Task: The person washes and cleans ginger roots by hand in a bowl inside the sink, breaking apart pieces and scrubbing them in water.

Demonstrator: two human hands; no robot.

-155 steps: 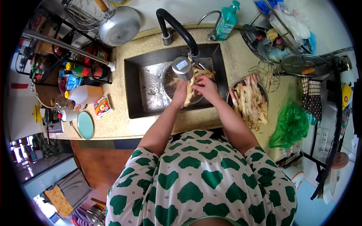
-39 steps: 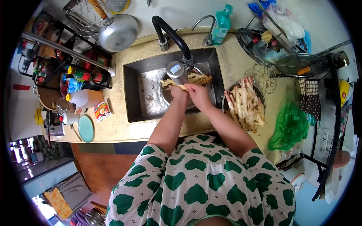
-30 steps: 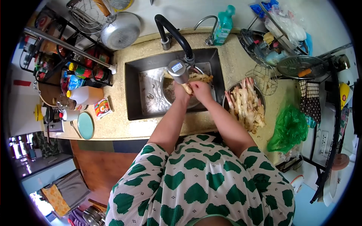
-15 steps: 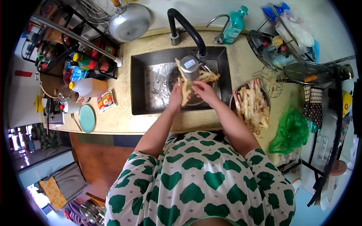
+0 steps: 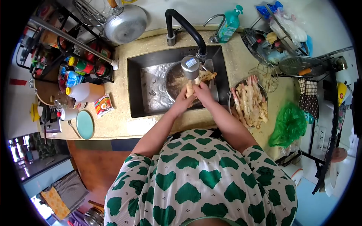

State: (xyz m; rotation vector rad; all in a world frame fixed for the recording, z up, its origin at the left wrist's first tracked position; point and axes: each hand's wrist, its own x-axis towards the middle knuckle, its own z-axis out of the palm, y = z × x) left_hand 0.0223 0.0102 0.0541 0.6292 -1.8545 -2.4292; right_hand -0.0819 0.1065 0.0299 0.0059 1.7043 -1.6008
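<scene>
While forearms (image 5: pixel 160 130) (image 5: pixel 227 121) inward, hands (image 5: pixel 183 101) (image 5: pixel 204 94) (bare) close.

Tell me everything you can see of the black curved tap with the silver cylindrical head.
The black curved tap looks smooth and tubular. It rises from a silvery, metal-looking base on the speckled beige counter, behind the dark rectangular sink, and arches over it. A silvery joint links it to the cylindrical head, whose round face bears a blue-and-white label. Neither the left hand nor the right hand grips it. Whether water is running isn't clear.
</scene>
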